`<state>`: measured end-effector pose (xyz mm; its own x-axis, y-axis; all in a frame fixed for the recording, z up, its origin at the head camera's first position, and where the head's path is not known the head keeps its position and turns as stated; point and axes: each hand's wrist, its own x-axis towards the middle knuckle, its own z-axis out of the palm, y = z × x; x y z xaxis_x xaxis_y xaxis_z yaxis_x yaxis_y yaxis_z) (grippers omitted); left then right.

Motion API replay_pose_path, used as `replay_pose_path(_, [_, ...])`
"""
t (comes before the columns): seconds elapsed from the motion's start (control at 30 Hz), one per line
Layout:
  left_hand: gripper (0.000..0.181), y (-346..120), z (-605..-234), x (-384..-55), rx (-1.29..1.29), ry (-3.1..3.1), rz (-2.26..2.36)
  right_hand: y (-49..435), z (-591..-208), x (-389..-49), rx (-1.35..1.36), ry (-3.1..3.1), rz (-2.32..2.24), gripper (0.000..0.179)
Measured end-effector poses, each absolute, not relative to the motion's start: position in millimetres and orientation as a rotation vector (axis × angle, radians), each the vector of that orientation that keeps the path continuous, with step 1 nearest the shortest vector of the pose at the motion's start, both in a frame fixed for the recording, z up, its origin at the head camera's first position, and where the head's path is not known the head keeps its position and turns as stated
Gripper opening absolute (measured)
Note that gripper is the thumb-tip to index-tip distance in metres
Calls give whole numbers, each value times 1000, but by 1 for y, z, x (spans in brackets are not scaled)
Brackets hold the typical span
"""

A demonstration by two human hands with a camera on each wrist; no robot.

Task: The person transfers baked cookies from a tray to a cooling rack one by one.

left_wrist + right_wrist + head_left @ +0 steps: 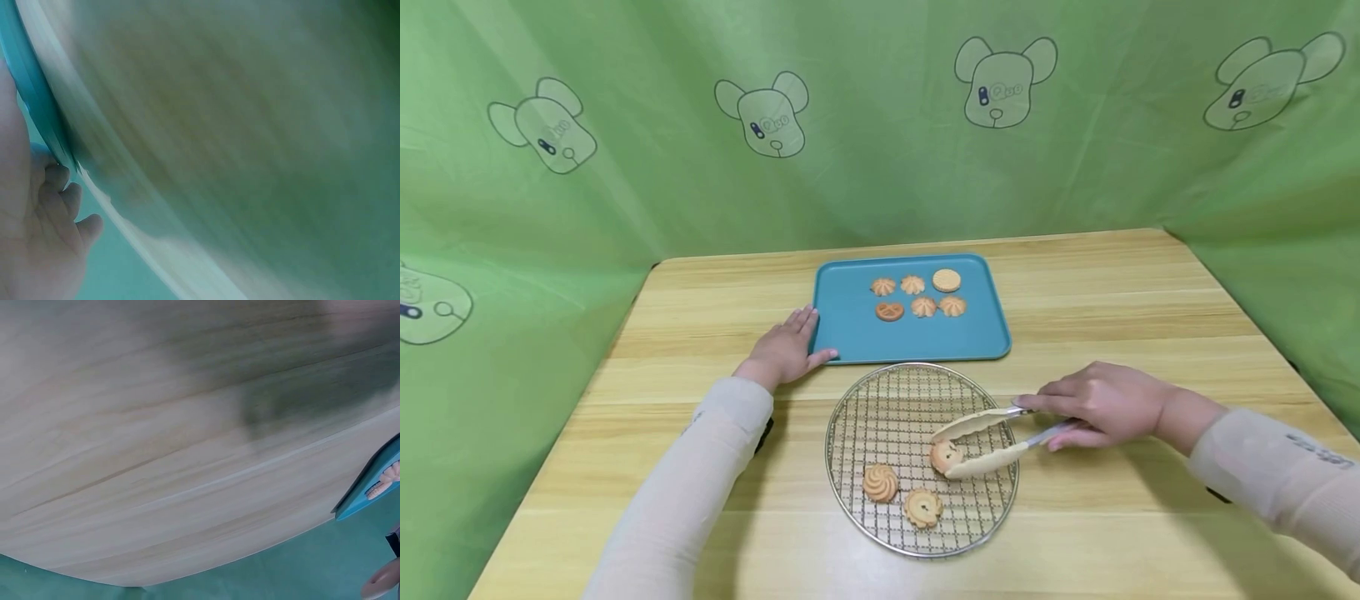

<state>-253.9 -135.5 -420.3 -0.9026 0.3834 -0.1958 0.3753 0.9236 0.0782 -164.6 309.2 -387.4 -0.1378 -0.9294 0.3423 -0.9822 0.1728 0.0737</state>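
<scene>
Green cloth (880, 200) printed with outlined, round-eared animal heads hangs behind the tabletop (1090, 300) and along both sides. Pale wood grain runs across the tabletop from side to side, and its far corners are rounded.

From the lower left, an arm in a pale sleeve (700, 475) reaches forward. Its left hand (786, 348) rests at the near left corner of a blue tray (842, 325), fingers extended against the left edge and thumb spread along the near edge; it touches the tray without grasping it.

The other arm comes in from the right, its sleeve marked with dark print. The right hand (1105, 408) points inward, back of the hand up, and holds tongs (988, 461) by their metal arms, fingers on the far arm and thumb on the near one. Their pale tips stand apart on either side of a cookie (946, 457) over a round wire rack (906, 417); whether both tips press it, I cannot tell.

Nearer the body, a swirled cookie (880, 483) and a scalloped cookie (922, 507) lie on the rack. Just beyond the rack, the tray bears seven more, among them a pretzel-shaped one (890, 312) and a flat round one (947, 281).
</scene>
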Motion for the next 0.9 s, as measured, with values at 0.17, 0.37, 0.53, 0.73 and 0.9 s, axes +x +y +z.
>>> replay_pose_path(0.17, [89, -135, -419, -253, 578, 2879, 60, 313, -386, -165, 1853, -2147, 232, 54])
replay_pose_path(0.37, [88, -135, -417, -252, 584, 2879, 71, 315, -385, -163, 1889, -2141, 227, 54])
replay_pose_path(0.53, [89, -135, -417, -253, 584, 2879, 65, 316, -383, -162, 1908, -2128, 212, 55])
replay_pose_path(0.73, [88, -135, -417, -253, 591, 2878, 58, 317, -385, -161, 1931, -2147, 227, 57])
replay_pose_path(0.9, [88, -135, -416, -252, 598, 2877, 58, 316, -385, -161, 1940, -2125, 251, 57])
